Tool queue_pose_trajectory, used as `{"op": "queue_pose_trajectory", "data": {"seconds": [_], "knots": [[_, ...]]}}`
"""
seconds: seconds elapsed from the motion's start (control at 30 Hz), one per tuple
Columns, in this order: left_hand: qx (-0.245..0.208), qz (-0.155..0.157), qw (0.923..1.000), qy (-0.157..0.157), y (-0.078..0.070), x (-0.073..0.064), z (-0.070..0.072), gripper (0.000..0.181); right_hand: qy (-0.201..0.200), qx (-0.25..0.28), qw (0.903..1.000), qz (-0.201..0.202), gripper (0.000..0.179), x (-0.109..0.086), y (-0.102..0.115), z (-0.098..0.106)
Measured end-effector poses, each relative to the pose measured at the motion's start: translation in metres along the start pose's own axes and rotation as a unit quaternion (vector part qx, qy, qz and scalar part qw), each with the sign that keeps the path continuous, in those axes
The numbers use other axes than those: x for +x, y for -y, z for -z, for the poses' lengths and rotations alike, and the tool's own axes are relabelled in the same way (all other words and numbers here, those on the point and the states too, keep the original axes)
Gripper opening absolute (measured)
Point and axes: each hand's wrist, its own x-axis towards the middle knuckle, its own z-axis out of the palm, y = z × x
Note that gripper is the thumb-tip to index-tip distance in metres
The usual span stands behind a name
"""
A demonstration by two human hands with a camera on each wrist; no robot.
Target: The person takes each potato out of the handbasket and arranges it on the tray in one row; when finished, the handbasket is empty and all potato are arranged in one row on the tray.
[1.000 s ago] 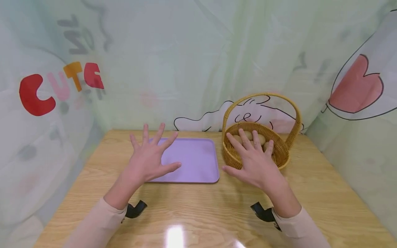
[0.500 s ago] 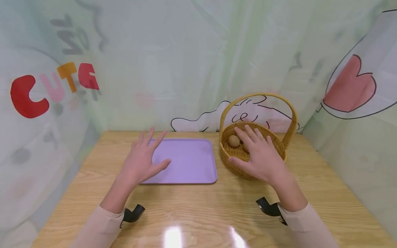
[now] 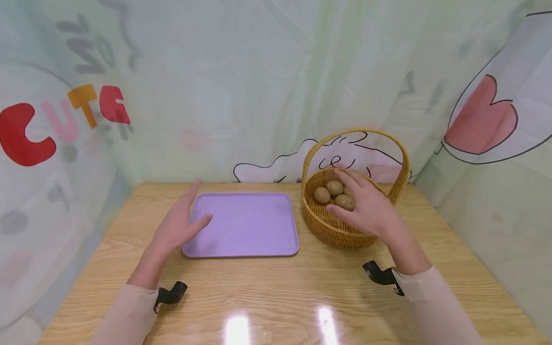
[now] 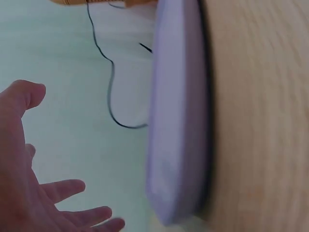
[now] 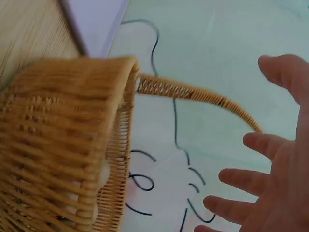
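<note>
Fingers (image 5: 244, 180) extended, left hand (image 3: 178, 227) and right hand (image 3: 371, 206) hold nothing; we're likely pre-grasp, needing the right inside the basket (image 3: 336, 235)

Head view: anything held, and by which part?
Nothing is held: the left hand is empty near the purple tray, the right hand empty near the wicker basket.

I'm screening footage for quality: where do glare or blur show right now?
Head view: two bright glare patches on the tabletop, near the bottom edge; left wrist view: purple tray and tabletop look blurred; right wrist view: basket slightly soft.
</note>
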Motion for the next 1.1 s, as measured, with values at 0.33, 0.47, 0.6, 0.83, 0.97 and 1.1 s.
{"op": "queue_pose_trajectory", "data": {"seconds": [0.33,0.47,0.6,0.83,0.97,1.1], "knots": [[-0.120,0.094,0.9879,0.028,0.044,-0.003,-0.020,0.088,0.038,0.042,0.9981,-0.025,0.085,0.016,-0.018,-0.002],[-0.148,0.105,0.9834,0.013,0.053,-0.003,-0.024,0.084,0.053,0.049,0.9969,-0.033,0.085,0.024,-0.023,0.002],[-0.177,0.112,0.9777,0.001,0.064,-0.006,-0.029,0.072,0.059,0.064,0.9959,-0.027,0.082,0.032,-0.028,0.004],[-0.169,0.114,0.9790,-0.012,0.074,-0.009,-0.034,0.049,0.086,0.106,0.9886,-0.063,0.085,0.044,-0.035,0.006],[-0.155,0.102,0.9823,-0.025,0.075,-0.009,-0.035,0.047,0.096,0.120,0.9856,-0.071,0.083,0.048,-0.040,0.008],[-0.150,0.099,0.9832,-0.030,0.073,-0.009,-0.034,0.047,0.101,0.123,0.9844,-0.074,0.079,0.052,-0.047,0.007]]}}
